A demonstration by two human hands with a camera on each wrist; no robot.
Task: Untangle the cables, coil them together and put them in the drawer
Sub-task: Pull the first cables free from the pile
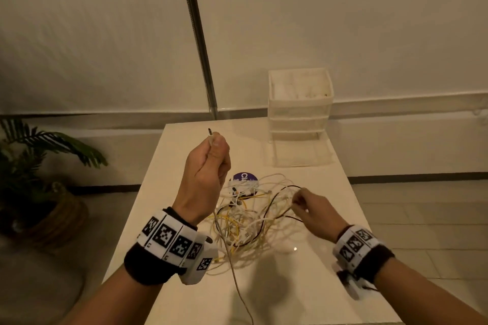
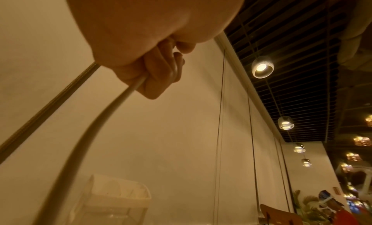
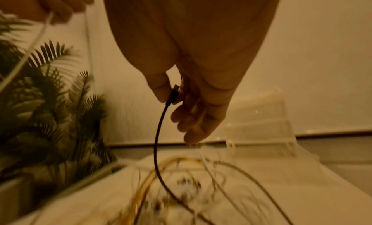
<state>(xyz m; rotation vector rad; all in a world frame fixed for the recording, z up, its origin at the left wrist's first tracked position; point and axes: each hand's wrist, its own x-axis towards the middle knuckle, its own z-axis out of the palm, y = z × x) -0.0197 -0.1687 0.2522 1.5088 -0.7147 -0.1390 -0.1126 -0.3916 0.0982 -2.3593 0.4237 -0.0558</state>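
A tangle of white, yellow and black cables (image 1: 250,214) lies in the middle of the white table (image 1: 303,293). My left hand (image 1: 211,158) is raised above the table's left side and grips a white cable (image 2: 122,101), whose plug end (image 1: 210,131) sticks out above the thumb. My right hand (image 1: 306,206) is low at the tangle's right edge and pinches the plug of a black cable (image 3: 173,95) between thumb and forefinger. The black cable (image 3: 157,141) curves down into the pile. A clear plastic drawer unit (image 1: 299,116) stands at the table's far right.
A round purple sticker (image 1: 244,178) lies on the table behind the tangle. A potted palm (image 1: 34,166) stands on the floor to the left. A dark metal pole (image 1: 198,34) runs up the wall behind. A braided strand (image 2: 46,107) passes the left wrist camera.
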